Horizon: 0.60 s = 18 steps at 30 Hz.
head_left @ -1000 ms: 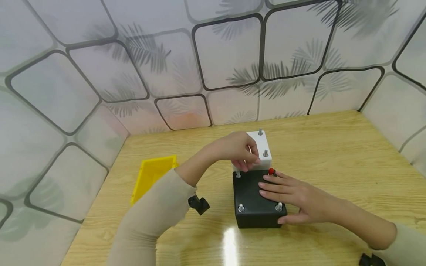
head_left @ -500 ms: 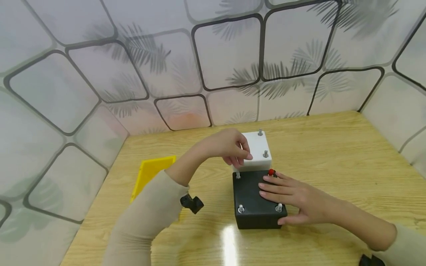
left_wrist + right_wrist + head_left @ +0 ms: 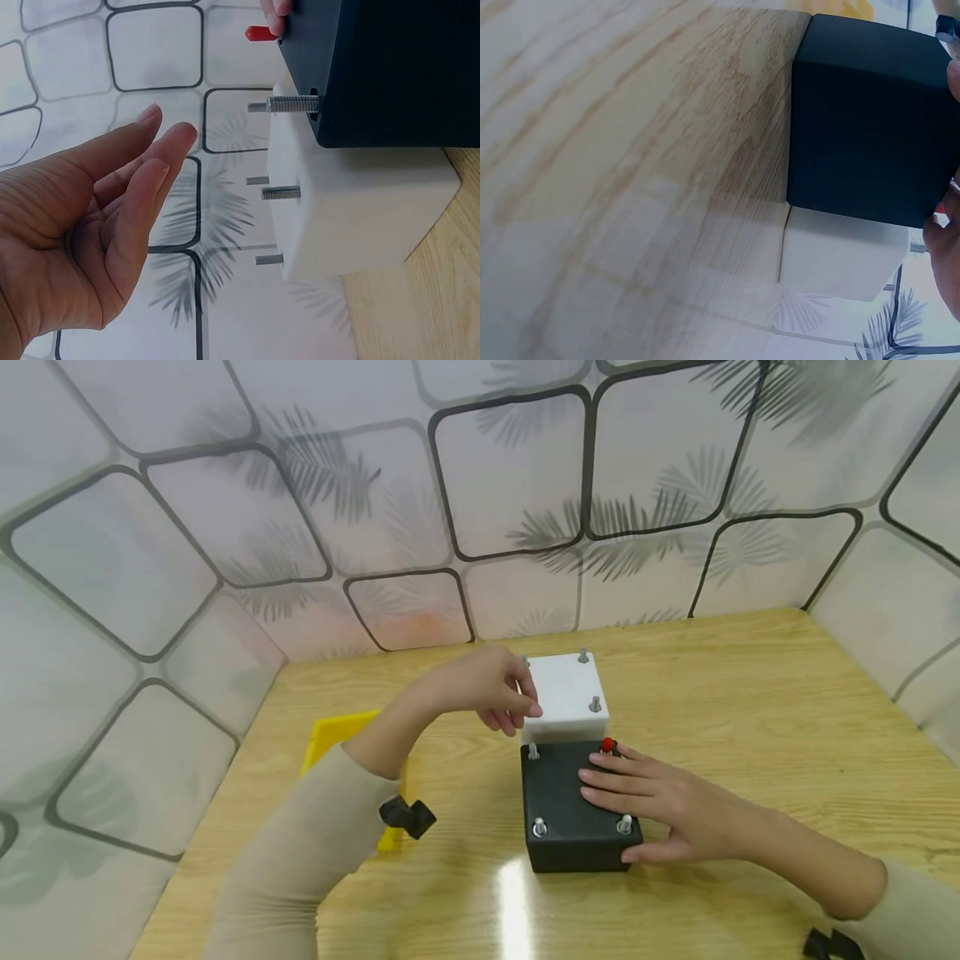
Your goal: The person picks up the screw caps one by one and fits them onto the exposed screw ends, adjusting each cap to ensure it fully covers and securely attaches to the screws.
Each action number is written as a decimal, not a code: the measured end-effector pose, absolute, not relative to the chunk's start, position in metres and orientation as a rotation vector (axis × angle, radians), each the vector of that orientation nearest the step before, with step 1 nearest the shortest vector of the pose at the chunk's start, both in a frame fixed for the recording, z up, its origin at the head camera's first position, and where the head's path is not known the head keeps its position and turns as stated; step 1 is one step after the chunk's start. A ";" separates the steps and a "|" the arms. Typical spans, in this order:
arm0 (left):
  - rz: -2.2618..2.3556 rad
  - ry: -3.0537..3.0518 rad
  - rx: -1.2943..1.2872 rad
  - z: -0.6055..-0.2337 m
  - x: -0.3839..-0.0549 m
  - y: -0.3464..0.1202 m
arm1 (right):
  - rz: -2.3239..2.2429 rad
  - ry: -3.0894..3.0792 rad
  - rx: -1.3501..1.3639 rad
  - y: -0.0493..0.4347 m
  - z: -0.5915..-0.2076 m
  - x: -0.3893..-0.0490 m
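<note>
A black box (image 3: 573, 802) stands on the table with metal bolts sticking up from its top corners. On its far right corner bolt sits a red cap (image 3: 607, 745). My right hand (image 3: 667, 802) lies with straight fingers across the top's right side, thumb at the near right edge, index fingertip beside the red cap. Just behind is a white box (image 3: 566, 689), also with upright bolts (image 3: 280, 193). My left hand (image 3: 498, 689) hovers by the white box's left edge. In the left wrist view its fingers are loosely bent, apart from the bolts, with nothing between them.
A yellow bin (image 3: 330, 735) stands left on the wooden table (image 3: 750, 710), partly hidden behind the left forearm. Patterned cloth walls (image 3: 517, 468) enclose the back and sides. A black strap piece (image 3: 407, 817) hangs at the left sleeve.
My left hand has moved left from over the gap between the two boxes, uncovering more of the white box's top. The right hand stays on the black box.
</note>
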<state>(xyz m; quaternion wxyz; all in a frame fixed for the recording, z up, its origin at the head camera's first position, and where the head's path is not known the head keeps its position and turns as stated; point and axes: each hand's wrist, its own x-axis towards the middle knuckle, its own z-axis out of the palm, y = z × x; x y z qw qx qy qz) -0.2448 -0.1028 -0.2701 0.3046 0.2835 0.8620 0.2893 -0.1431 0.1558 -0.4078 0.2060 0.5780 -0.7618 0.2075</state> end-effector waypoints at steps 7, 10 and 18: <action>0.789 2.274 0.695 -0.266 -0.237 -0.120 | 0.575 -2.111 1.616 0.155 -0.407 -0.144; 0.788 2.271 0.678 -0.266 -0.235 -0.127 | 0.567 -2.118 1.610 0.156 -0.407 -0.144; 0.789 2.297 0.616 -0.268 -0.232 -0.147 | 0.566 -2.111 1.615 0.155 -0.407 -0.144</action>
